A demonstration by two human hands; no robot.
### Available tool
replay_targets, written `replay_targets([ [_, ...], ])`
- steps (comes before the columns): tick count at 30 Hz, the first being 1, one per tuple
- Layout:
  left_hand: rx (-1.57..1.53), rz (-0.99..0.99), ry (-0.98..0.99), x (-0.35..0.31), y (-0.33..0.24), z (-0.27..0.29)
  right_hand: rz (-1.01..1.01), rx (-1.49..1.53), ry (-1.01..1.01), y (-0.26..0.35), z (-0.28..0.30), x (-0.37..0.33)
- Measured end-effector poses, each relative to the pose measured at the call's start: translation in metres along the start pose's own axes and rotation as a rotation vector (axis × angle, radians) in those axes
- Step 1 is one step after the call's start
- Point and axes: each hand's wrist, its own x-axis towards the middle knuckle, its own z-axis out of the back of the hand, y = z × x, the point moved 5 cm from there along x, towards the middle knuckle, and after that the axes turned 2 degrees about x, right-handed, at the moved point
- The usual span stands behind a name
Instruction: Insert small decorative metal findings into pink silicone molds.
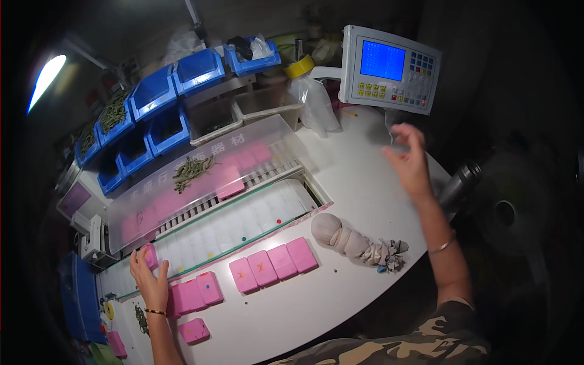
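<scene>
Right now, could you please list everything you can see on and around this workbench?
pink blocks: four in a row, pink, table front; others lie near the left hand
cloth bundle: one, beige, right of the row
control panel: one, grey with blue screen, back right
storage bins: several, blue, back left
tape roll: one, yellow, back
clear cover: one, transparent, over the machine
left hand: holds a pink block
right hand: raised, open, empty

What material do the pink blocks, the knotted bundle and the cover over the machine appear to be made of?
Pink blocks: probably matte plastic, with rounded corners and even colour. Knotted bundle: cloth, beige, with folds and frayed ends. Cover: likely clear acrylic, since pink blocks show through it and it reflects light.
</scene>
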Motion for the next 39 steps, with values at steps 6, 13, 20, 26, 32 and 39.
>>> replay_targets([
  [6, -0.083, 0.020, 0.012, -0.031, 0.012, 0.027, -0.123, -0.112, -0.289, -0.110, 0.043, 0.088],
  [13, -0.089, 0.108, 0.047, -0.067, 0.039, 0.046, -0.414, 0.281, -0.192, -0.130, 0.050, 0.129],
  [20, -0.087, 0.164, 0.080, -0.083, 0.055, 0.062, -0.591, 0.284, -0.205, -0.105, 0.037, 0.133],
  [26, -0.131, 0.133, 0.059, -0.080, 0.040, 0.044, -0.585, 0.372, -0.365, -0.140, 0.037, 0.167],
  [32, -0.121, 0.144, 0.081, -0.076, 0.031, 0.047, -0.632, 0.469, -0.562, -0.139, 0.024, 0.167],
  [39, -0.137, 0.143, 0.113, -0.076, 0.023, 0.040, -0.624, 0.522, -0.617, -0.121, 0.019, 0.166],
])
